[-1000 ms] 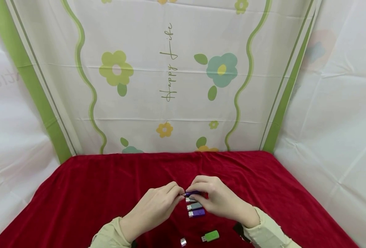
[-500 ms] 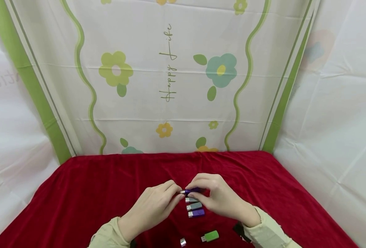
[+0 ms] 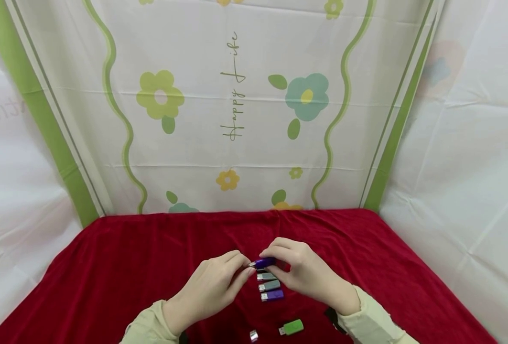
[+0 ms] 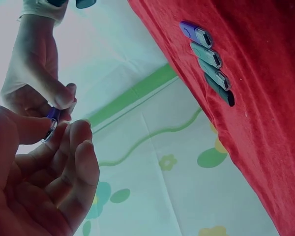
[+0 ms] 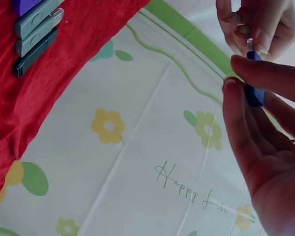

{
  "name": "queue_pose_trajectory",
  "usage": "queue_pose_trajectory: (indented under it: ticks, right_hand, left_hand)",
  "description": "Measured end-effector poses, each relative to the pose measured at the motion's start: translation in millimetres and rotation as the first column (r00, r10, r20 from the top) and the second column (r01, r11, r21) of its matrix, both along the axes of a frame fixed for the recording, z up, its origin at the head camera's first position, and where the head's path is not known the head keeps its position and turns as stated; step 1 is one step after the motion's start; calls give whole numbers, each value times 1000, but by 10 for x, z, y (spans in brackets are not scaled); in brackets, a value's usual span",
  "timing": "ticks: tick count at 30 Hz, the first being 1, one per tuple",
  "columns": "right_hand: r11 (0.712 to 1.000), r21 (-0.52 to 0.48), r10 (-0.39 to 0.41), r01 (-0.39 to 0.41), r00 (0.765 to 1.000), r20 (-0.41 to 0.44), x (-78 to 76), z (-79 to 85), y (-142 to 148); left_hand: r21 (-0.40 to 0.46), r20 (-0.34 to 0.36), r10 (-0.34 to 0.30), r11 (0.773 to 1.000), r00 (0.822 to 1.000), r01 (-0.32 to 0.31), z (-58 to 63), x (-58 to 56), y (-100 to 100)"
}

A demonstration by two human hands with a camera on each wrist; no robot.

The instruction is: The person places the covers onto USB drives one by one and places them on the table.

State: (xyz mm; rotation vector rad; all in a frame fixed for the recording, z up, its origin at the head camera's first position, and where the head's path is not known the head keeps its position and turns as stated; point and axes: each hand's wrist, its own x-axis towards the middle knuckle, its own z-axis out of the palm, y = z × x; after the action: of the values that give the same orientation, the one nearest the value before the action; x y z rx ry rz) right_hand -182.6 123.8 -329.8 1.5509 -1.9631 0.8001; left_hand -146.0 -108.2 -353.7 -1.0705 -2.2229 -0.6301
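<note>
A purple USB flash drive (image 3: 264,263) is held up between both hands, above the red cloth. The right hand (image 3: 301,270) pinches its purple body between thumb and fingers. At the silver connector end, the left hand (image 3: 212,286) pinches with thumb and forefinger; the left wrist view shows its other fingers loosely bent. Below the hands lie a purple flash drive (image 3: 273,295), a grey one (image 3: 269,285) and another grey one (image 3: 265,276) in a row. A dark drive (image 4: 220,91) ends that row in the left wrist view.
Closer to the person, a green flash drive (image 3: 291,327) lies with its connector bare, and a small silver piece (image 3: 254,336) sits left of it. Red cloth (image 3: 150,253) covers the table. A printed white curtain (image 3: 202,143) hangs behind, with white sheets at both sides.
Both hands have moved slightly, the right one up and away from the row. More of the held drive's purple body shows, and its connector end now tilts down toward the left hand.
</note>
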Motion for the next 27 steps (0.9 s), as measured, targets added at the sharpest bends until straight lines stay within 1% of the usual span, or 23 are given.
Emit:
queue_pose_trajectory:
  ticks: [3,6,12,16,20,24,27]
  right_hand:
    - [1000,17,-5,7,996,-88,7,-4,8]
    - [999,30,-13,17,991,-131,21,2,21]
    - [998,54,-9,19,985,-171,58,29,60]
    - [996,78,-17,33,978,-207,74,30,60]
    - [995,93,-20,41,976,-216,77,18,46]
    - [992,102,-43,67,974,-222,71,17,25]
    - [990,108,-70,96,973,-221,69,13,15]
  left_hand:
    - [5,-3,-11,1000,1000,11,10,7,7]
    - [1,-30,-23,1000,999,23,25,6,15]
    - [-17,-55,-51,999,997,50,51,11,36]
    - [-28,-69,-53,998,996,51,53,19,42]
    - [-26,-82,-48,999,995,46,39,30,37]
    - [-26,-73,-38,999,997,36,22,41,33]
    - [-30,-35,-14,999,999,13,6,44,37]
